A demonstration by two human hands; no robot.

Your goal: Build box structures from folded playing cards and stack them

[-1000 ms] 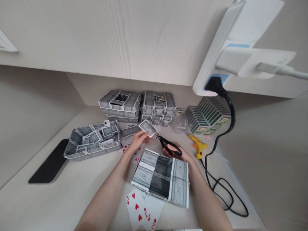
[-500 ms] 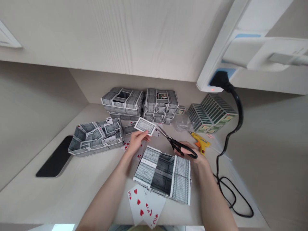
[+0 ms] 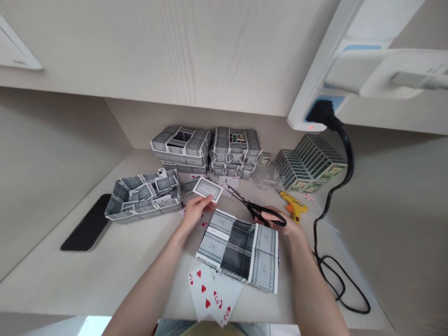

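My left hand (image 3: 194, 213) pinches a small grey-backed playing card (image 3: 207, 189) by its near edge, holding it above the desk. My right hand (image 3: 284, 225) grips black-handled scissors (image 3: 256, 209), blades apart and pointing left toward the card without touching it. Just in front of both hands sits a box made of playing cards (image 3: 241, 249), open at the top. Two red-heart cards (image 3: 213, 298) lie face up at the desk's near edge.
An open tray of cards (image 3: 145, 196) sits left, two stacks of card boxes (image 3: 210, 151) at the back, a fanned row of card packs (image 3: 310, 163) right. A yellow glue gun (image 3: 293, 204) with a black cable (image 3: 336, 261) lies right. A black phone (image 3: 87, 224) lies far left.
The scissors have drawn away from the card to the right, and my left hand has lowered the card slightly.
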